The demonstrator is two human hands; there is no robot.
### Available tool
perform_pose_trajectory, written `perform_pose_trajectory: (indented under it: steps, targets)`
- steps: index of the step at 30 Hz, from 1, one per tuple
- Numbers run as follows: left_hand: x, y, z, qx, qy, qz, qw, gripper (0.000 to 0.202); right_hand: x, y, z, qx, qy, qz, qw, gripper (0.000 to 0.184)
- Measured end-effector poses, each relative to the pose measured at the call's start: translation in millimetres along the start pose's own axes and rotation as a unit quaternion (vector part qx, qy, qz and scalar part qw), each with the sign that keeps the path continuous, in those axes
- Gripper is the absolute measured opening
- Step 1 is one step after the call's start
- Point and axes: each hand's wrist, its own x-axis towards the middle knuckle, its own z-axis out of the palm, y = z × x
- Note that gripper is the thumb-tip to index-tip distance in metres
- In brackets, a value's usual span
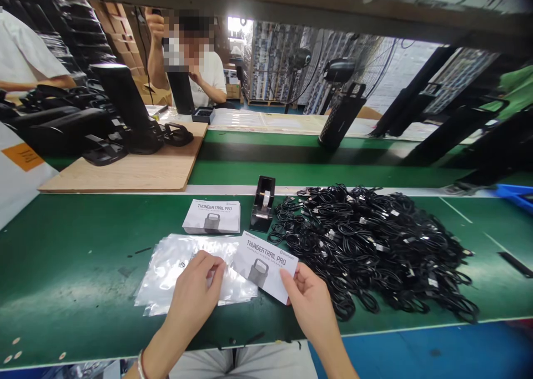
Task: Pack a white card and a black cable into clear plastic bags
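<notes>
Green assembly bench (pixel 62 257), light, flimsy-looking Thunder Trail Pro card (pixel 266 268) pinched at 4 o'clock by right hand (pixel 306 301); left hand (pixel 194 296) close at 9 o'clock, grip unclear; edges best for holding!

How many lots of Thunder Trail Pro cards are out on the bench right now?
2: a stack on the green bench beside the tape dispenser, and a single card pinched by the left hand and right hand by clear plastic bags. More could be hidden.
</notes>
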Motion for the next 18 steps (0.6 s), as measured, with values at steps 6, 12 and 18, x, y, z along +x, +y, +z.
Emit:
perform_pose_trajectory:
  steps: [6, 12, 18]
  targets:
    - [-2, -1, -1.2, -0.017, -0.001, -0.001, 1.0, 0.021, -3, 1, 0, 0.0, -0.059, 0.037, 0.998, 0.029]
    - [-3, -3, 2.2, 0.019, 0.006, 0.021, 1.0, 0.021, -6, 4, 2, 0.023, -0.148, 0.114, 0.982, 0.033]
    - [-2, -23, 16.8, -0.011, 0.05, 0.094, 0.994, 0.035, 6, -2, 7, 0.038, -0.124, 0.035, 0.991, 0.026]
